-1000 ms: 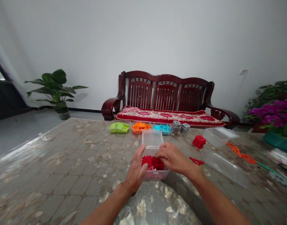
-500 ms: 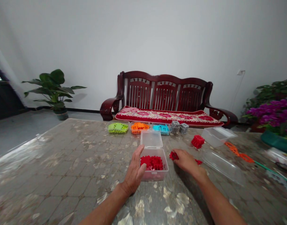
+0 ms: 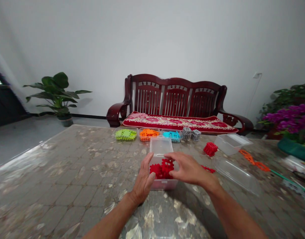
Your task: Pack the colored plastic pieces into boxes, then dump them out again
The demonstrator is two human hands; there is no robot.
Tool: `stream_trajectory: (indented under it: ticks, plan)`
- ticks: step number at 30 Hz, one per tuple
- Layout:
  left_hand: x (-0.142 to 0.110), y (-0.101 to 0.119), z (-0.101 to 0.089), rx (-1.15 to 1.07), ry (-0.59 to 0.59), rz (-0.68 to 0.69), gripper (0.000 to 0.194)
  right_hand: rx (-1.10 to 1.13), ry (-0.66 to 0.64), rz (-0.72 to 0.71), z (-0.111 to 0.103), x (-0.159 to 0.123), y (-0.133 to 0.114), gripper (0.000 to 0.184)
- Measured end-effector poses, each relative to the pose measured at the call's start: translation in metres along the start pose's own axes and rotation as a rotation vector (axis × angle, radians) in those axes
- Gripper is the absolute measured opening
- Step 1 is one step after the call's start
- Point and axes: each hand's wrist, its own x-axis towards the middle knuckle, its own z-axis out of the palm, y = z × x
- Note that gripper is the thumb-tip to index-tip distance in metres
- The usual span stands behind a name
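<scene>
A clear plastic box point(image 3: 164, 185) with its lid point(image 3: 161, 146) flipped back stands in front of me, with red notched building pieces point(image 3: 156, 169) inside. My left hand point(image 3: 143, 177) lies along the box's left wall, fingers stretched out and thumb at the front rim. Over the right side of the box, my right hand point(image 3: 187, 168) holds a red notched piece point(image 3: 167, 164) between thumb and fingers. Whether that piece touches those below, I cannot tell. To the right of the box, flat red pieces point(image 3: 208, 169) lie on the table, partly behind my right hand.
Behind the box are trays of green pieces point(image 3: 126, 134), orange pieces point(image 3: 149, 134) and blue pieces point(image 3: 171, 135), plus grey cubes point(image 3: 191, 134). Rightward are a red cube point(image 3: 210, 149), an open clear box point(image 3: 227, 145), a clear lid point(image 3: 237, 176) and orange pieces point(image 3: 254, 161).
My right hand has carried the red piece leftward from the tabletop to over the box. More of the flat red pieces now shows. My left hand stays by the box.
</scene>
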Motion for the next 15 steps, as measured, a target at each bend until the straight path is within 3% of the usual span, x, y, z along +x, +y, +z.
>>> stream_trajectory:
  ticks: [4, 8, 10, 15]
  plan:
    - [0.0, -0.001, 0.0, -0.027, 0.006, 0.01, 0.066, -0.062, -0.155, -0.065, 0.014, 0.019, -0.017, 0.034]
    - [0.0, -0.002, 0.0, -0.004, -0.006, 0.027, 0.066, 0.117, -0.308, -0.127, 0.023, 0.031, -0.01, 0.023]
    - [0.0, -0.002, 0.0, 0.017, -0.01, 0.035, 0.065, 0.245, -0.236, -0.104, 0.022, 0.03, -0.003, 0.025]
    - [0.002, 0.003, -0.001, 0.06, -0.024, 0.05, 0.065, 0.358, 0.201, 0.156, 0.006, 0.003, 0.043, 0.028]
